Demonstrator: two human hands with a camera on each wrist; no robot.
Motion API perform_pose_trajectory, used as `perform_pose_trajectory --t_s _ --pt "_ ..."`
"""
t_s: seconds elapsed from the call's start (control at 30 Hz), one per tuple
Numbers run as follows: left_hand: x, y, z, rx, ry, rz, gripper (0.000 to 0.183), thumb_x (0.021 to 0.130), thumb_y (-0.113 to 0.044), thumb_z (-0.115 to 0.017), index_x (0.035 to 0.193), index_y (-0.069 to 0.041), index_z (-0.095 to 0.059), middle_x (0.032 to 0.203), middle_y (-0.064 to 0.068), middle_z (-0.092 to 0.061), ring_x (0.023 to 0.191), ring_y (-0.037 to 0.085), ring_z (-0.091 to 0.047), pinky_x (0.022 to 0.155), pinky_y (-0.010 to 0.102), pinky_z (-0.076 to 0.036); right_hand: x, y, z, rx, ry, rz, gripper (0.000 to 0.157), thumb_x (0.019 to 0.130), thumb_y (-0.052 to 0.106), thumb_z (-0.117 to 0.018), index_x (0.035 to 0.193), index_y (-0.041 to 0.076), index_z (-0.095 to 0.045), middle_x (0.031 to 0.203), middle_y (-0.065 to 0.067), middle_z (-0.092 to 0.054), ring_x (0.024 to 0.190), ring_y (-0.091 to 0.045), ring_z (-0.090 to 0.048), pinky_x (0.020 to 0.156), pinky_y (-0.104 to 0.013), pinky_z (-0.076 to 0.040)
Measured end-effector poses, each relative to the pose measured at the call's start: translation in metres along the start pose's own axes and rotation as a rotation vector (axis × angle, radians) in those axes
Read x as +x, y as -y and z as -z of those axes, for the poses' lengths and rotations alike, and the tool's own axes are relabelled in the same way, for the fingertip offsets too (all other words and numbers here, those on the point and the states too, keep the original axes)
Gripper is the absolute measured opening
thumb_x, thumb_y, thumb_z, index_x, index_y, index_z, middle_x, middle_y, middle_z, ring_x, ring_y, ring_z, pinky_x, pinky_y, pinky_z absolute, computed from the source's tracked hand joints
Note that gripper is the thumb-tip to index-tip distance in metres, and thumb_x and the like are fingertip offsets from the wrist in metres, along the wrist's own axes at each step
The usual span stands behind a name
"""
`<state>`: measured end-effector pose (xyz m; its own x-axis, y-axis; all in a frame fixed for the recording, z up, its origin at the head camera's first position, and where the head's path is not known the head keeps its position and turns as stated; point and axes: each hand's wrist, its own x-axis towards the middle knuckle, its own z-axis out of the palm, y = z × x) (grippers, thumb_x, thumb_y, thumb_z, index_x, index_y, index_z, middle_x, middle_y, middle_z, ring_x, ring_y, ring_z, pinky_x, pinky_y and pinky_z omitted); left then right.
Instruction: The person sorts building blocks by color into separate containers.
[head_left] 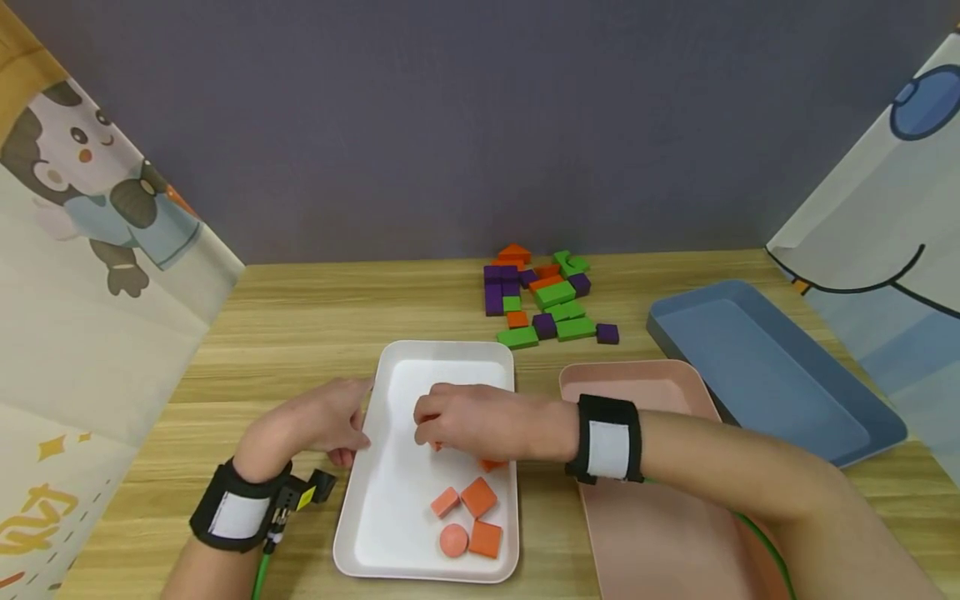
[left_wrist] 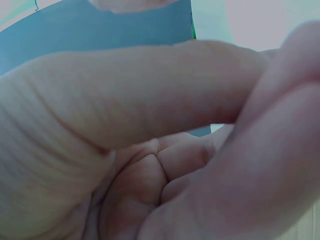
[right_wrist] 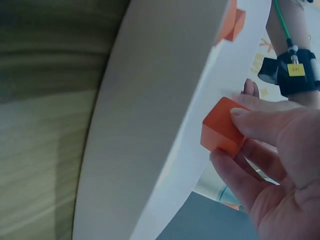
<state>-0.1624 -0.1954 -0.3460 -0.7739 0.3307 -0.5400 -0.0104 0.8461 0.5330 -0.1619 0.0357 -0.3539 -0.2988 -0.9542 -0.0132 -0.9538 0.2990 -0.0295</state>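
Note:
My right hand (head_left: 480,421) is over the white tray (head_left: 390,500), its thumb and fingers pinching an orange block (right_wrist: 222,127), which shows best in the right wrist view. From above, that block is mostly hidden under the hand. At the tray's left side, my left hand (head_left: 322,421) grips the rim with curled fingers. Its thumb and folded fingers (left_wrist: 150,95) fill the left wrist view. Inside the tray lie an orange square block (head_left: 479,497), another orange block (head_left: 485,539), a pink round block (head_left: 453,540) and a small pink block (head_left: 445,502). One more orange piece (head_left: 491,465) shows partly below the right wrist.
Green, purple and orange blocks (head_left: 555,294) lie in a loose group behind the white tray. To the right stands a pink tray (head_left: 637,542), under the right forearm. A blue tray (head_left: 780,375) sits beyond it, close to the printed right wall.

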Motion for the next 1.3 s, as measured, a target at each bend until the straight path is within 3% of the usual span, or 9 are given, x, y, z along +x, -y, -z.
perform_pose_trajectory --t_s 0.13,0.27,0.53,0.87,1.1,1.2,1.3 --pt "0.000 0.000 0.000 0.004 -0.002 0.011 0.050 0.080 0.003 -0.070 0.123 -0.006 -0.046 0.065 0.011 -0.061 0.050 0.020 -0.061 0.050 0.035 -0.055 -0.003 0.002 -0.003 -0.014 0.038 0.011 0.036 0.083 -0.001 -0.062 0.112 0.020 -0.066 0.115 0.006 -0.058 0.102 -0.009 -0.051 0.087 -0.014 -0.046" --pt "-0.001 0.000 0.000 0.008 -0.006 0.006 0.048 0.080 0.003 -0.070 0.122 -0.005 -0.047 0.065 0.011 -0.061 0.050 0.020 -0.061 0.050 0.035 -0.055 -0.003 0.003 -0.007 0.010 0.049 0.018 0.033 0.085 0.001 -0.063 0.111 0.020 -0.066 0.112 0.006 -0.060 0.098 -0.008 -0.052 0.086 -0.014 -0.046" --pt "-0.001 0.000 -0.001 -0.006 -0.021 0.007 0.056 0.080 0.004 -0.069 0.129 -0.006 -0.044 0.064 0.010 -0.061 0.049 0.020 -0.061 0.050 0.036 -0.055 -0.002 0.005 -0.014 0.035 0.096 0.021 0.016 0.087 0.006 -0.061 0.091 0.021 -0.065 0.083 0.010 -0.053 0.078 -0.006 -0.045 0.067 -0.012 -0.038" --pt "-0.002 0.000 -0.001 -0.002 -0.024 0.002 0.056 0.080 0.004 -0.070 0.128 -0.007 -0.044 0.064 0.010 -0.061 0.049 0.020 -0.061 0.050 0.035 -0.054 -0.002 0.007 -0.014 0.023 0.094 0.021 0.015 0.088 0.008 -0.062 0.090 0.022 -0.066 0.081 0.010 -0.052 0.076 -0.005 -0.044 0.065 -0.012 -0.037" --pt "-0.002 -0.001 -0.001 -0.004 -0.019 0.002 0.057 0.080 0.005 -0.069 0.130 -0.007 -0.044 0.064 0.010 -0.061 0.049 0.021 -0.061 0.049 0.035 -0.054 -0.004 0.003 -0.004 0.067 0.097 -0.015 0.020 0.087 0.019 -0.067 0.107 0.023 -0.068 0.101 0.009 -0.061 0.093 -0.006 -0.051 0.078 -0.015 -0.047" --pt "-0.001 -0.001 -0.001 -0.008 -0.018 0.001 0.058 0.080 0.005 -0.069 0.130 -0.007 -0.044 0.064 0.010 -0.061 0.049 0.021 -0.061 0.049 0.035 -0.054 -0.006 -0.006 0.008 0.086 0.044 -0.038 0.026 0.088 0.025 -0.066 0.114 0.022 -0.066 0.113 0.007 -0.062 0.105 -0.008 -0.053 0.090 -0.021 -0.048" --pt "-0.002 -0.001 -0.001 -0.008 -0.015 0.006 0.055 0.080 0.005 -0.070 0.128 -0.007 -0.045 0.064 0.010 -0.062 0.049 0.020 -0.061 0.049 0.035 -0.054 -0.009 -0.022 0.021 0.078 -0.055 -0.055 0.033 0.089 0.035 -0.065 0.120 0.022 -0.064 0.129 0.003 -0.057 0.120 -0.014 -0.049 0.104 -0.032 -0.042"
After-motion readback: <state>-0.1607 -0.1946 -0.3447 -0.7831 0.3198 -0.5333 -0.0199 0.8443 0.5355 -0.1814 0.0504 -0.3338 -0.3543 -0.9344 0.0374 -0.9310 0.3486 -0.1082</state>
